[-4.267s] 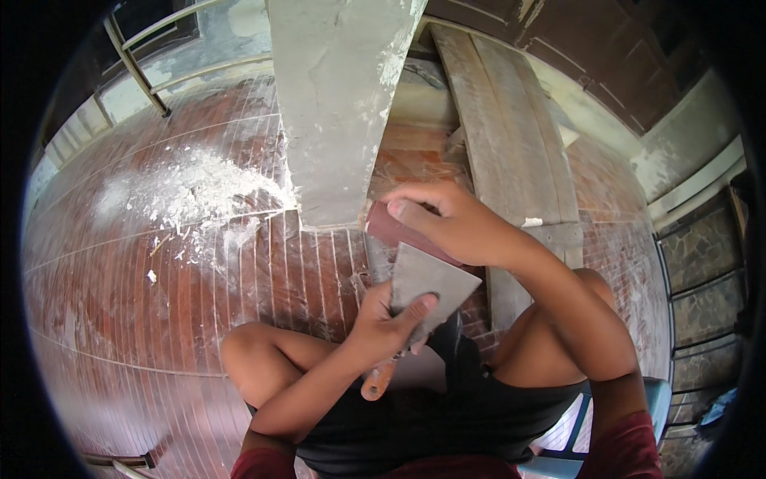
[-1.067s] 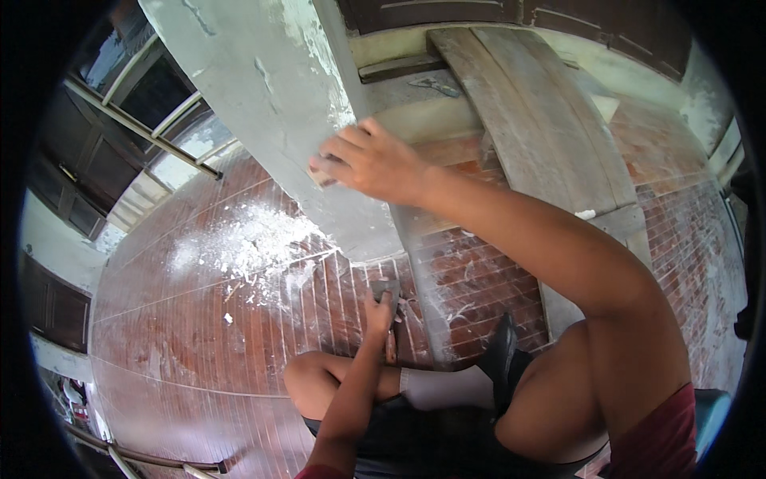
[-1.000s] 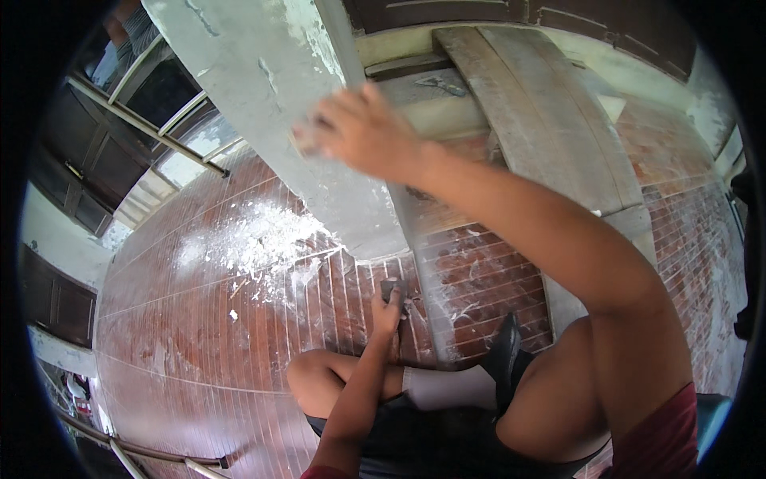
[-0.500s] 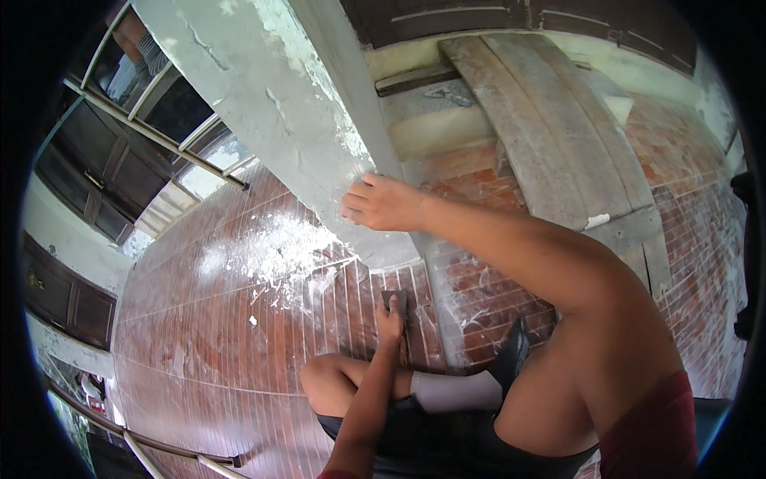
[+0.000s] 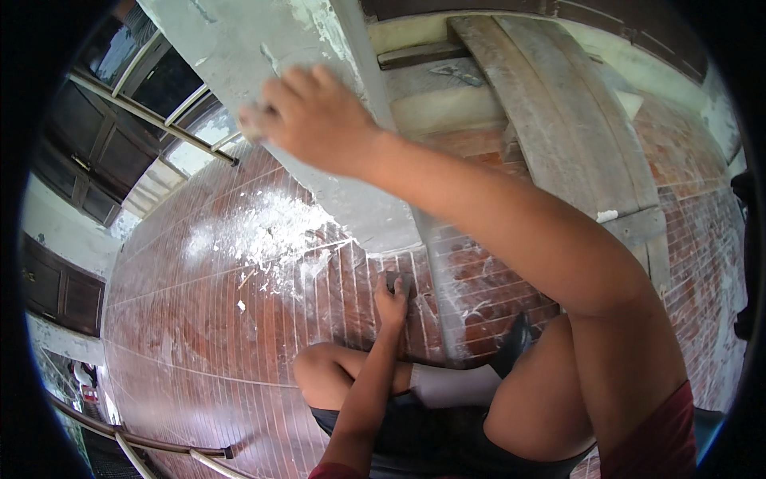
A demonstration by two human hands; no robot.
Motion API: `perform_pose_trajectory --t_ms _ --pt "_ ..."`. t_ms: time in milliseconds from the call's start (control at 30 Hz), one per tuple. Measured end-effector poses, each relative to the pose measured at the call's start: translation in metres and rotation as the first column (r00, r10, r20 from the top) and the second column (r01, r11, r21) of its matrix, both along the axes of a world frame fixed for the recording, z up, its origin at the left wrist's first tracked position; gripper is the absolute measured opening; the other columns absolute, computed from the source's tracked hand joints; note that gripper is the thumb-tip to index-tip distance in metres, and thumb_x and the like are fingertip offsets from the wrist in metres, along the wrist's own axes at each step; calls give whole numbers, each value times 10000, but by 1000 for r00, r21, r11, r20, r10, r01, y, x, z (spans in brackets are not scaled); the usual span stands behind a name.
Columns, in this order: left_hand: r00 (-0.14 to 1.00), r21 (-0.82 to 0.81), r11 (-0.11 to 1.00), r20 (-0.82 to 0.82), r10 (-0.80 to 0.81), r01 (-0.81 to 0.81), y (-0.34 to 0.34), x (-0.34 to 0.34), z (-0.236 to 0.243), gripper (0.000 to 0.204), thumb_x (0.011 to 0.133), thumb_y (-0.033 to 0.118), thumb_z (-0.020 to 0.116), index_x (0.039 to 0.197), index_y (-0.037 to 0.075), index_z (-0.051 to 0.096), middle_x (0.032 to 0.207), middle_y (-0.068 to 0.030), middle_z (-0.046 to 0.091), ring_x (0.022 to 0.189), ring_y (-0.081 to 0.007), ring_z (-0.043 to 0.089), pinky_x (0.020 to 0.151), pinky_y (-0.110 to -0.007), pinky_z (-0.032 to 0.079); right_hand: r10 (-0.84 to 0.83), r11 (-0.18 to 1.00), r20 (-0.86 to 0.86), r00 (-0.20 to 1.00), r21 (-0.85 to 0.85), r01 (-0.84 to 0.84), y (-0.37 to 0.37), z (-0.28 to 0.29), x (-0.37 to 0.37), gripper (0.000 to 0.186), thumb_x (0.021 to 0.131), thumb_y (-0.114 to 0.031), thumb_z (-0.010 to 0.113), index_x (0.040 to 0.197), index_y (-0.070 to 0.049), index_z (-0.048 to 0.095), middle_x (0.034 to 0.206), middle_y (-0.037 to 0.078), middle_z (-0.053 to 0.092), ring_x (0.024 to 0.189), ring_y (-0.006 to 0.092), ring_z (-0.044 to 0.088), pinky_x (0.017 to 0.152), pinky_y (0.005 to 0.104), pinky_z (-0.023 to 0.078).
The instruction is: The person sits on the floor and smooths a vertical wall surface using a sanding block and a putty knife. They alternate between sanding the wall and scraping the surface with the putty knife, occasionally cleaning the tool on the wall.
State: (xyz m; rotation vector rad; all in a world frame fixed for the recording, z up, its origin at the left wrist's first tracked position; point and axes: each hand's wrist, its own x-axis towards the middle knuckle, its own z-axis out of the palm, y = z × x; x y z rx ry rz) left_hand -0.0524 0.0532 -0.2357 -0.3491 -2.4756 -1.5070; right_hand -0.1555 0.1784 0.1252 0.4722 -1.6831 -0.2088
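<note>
My left hand [image 5: 389, 305] is low over the tiled floor, closed round a small dark grey flat piece [image 5: 401, 281] with squared edges; its exact kind does not show. My right hand [image 5: 319, 120] is raised in front of the grey pillar [image 5: 351, 203], blurred by motion. Its fingers are curled, with something pale at the fingertips too smeared to name. Patches of white, flaking coat and a few cracks mark the pillar's face. White flakes and powder [image 5: 275, 231] lie scattered on the floor left of the pillar's foot.
Right of the pillar, a wooden plank board [image 5: 558, 120] slopes over a pale step [image 5: 443, 112]. Metal railings [image 5: 144, 112] stand at the upper left, with dark doors [image 5: 60, 283] behind and below. My bent legs [image 5: 455, 387] are on the reddish tiles.
My right hand has moved up and left along the pillar, away from its lower edge. The left hand still holds the dark piece near the floor. The view has shifted slightly.
</note>
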Motion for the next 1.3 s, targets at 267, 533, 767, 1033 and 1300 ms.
perform_pose_trajectory --t_ms 267,533,767,1033,1300 --pt "972 110 994 235 -5 -22 -16 -6 -9 325 898 83 618 1193 -52 592 1001 -278 670 960 -410 661 856 -433 496 36 970 139 990 232 -68 -1 -68 -1 306 877 -190 604 1179 -192 652 955 -51 550 944 133 533 805 291 404" --pt "985 15 999 171 -37 35 -29 8 2 332 891 96 626 1195 -35 602 994 -276 682 935 -442 666 832 -435 511 38 885 304 952 433 -174 22 -99 20 158 829 -195 626 979 -153 651 928 -39 544 925 150 524 800 295 393" --pt "980 -110 993 189 64 -43 -35 3 -6 304 885 174 640 1082 -57 623 974 -297 664 946 -480 629 814 -486 495 513 859 788 342 -477 -189 7 -56 53 396 911 -399 648 988 -14 701 974 88 666 947 236 611 844 344 462" --pt "990 -176 984 140 17 8 -24 3 -23 317 888 206 644 1045 -66 604 999 -297 622 986 -475 574 874 -515 450 880 457 395 -263 -855 244 21 -28 91 492 972 -414 579 1159 29 680 1088 149 686 989 205 623 847 351 485" --pt "969 -70 979 -173 178 -193 -17 12 34 425 915 186 630 1265 -46 561 1224 -273 552 1110 -404 530 962 -480 420 847 509 348 -402 -749 424 59 -42 86 424 1013 -358 536 1163 19 657 1031 88 675 950 149 608 837 311 490"
